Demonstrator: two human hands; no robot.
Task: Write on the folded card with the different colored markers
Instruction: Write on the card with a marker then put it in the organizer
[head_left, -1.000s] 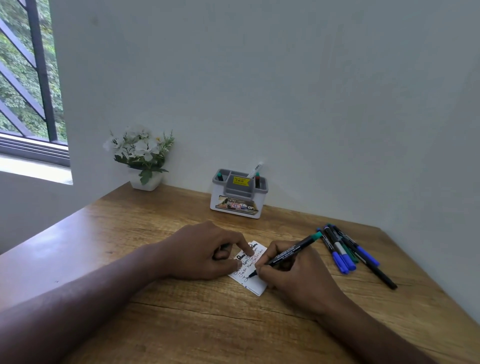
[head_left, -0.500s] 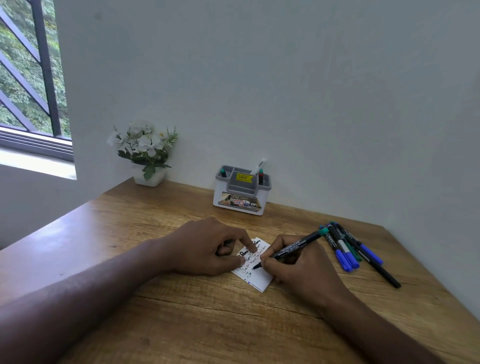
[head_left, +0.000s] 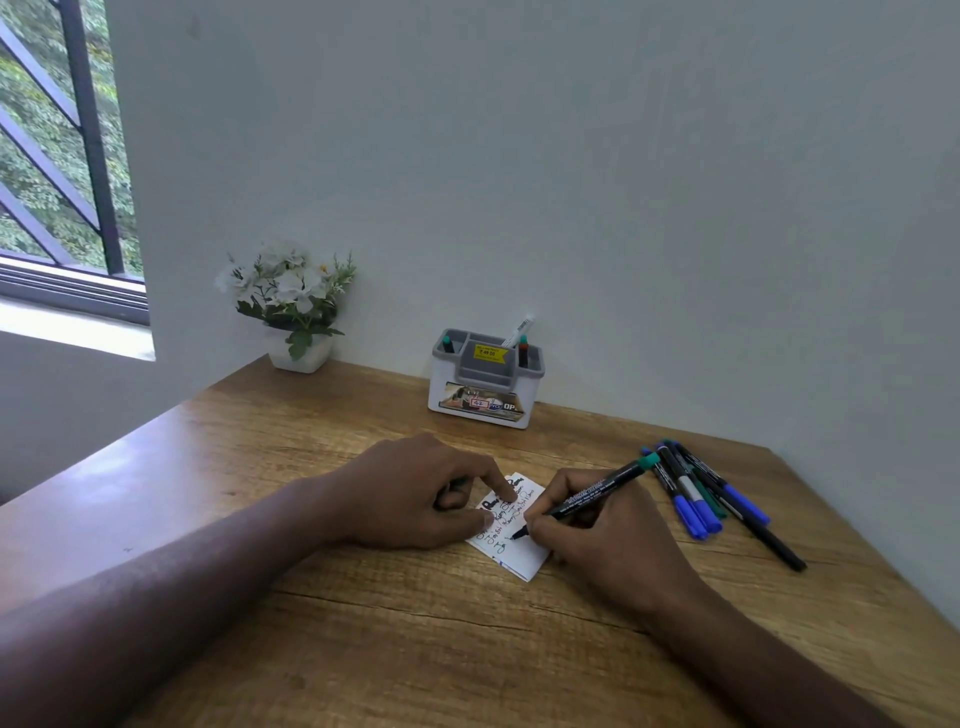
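Note:
A small white folded card (head_left: 524, 556) lies on the wooden desk (head_left: 363, 649), with several lines of writing on it. My left hand (head_left: 415, 493) presses the card's left edge with index fingertip and thumb. Its other fingers curl round a small dark thing, seemingly the marker's cap. My right hand (head_left: 608, 535) grips a black marker with a teal end (head_left: 597, 491), its tip touching the card's lower left part. Several loose markers (head_left: 696, 493), blue, green and black, lie in a bunch to the right.
A white and grey pen holder (head_left: 485, 379) with a few pens stands against the back wall. A white flower pot (head_left: 298, 312) sits at the back left corner. The desk's right edge meets the wall, and a window is at far left.
The marker tip has shifted slightly to the right along the card's lower line. My left hand stays pressing the card in the same place.

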